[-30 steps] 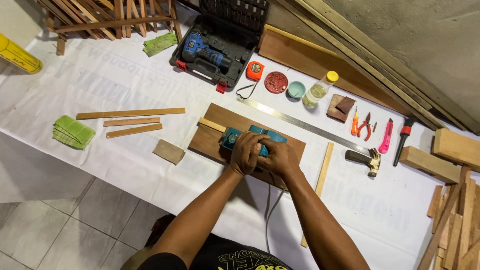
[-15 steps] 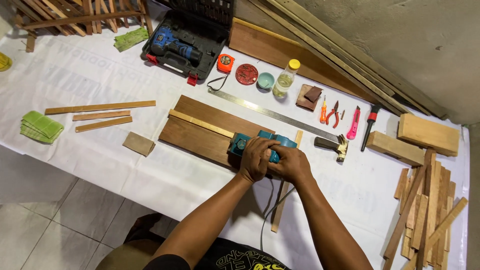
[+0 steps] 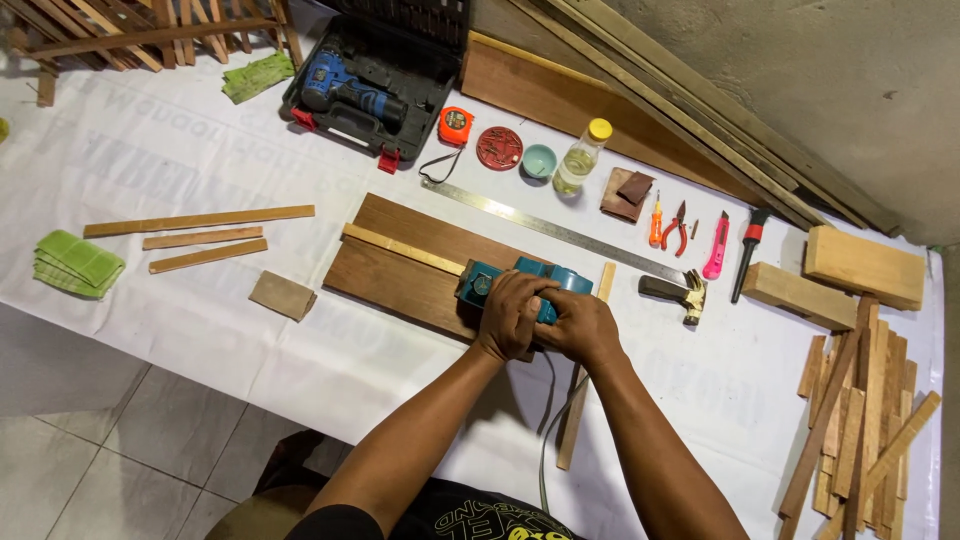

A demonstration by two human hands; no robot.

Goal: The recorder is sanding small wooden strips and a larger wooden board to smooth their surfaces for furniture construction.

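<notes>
Teal planer point(image 3: 500, 277) sits flat on brown board point(image 3: 400, 262).

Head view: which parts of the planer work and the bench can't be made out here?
- Planer: its top and handle are covered by the left hand and right hand.
- Thin strip: its right end runs under the planer.
- Cord: leaves the frame at the bottom edge.
- Red dish: contents too small to tell.
- Wood offcuts: the pile is cut by the bottom edge.
</notes>
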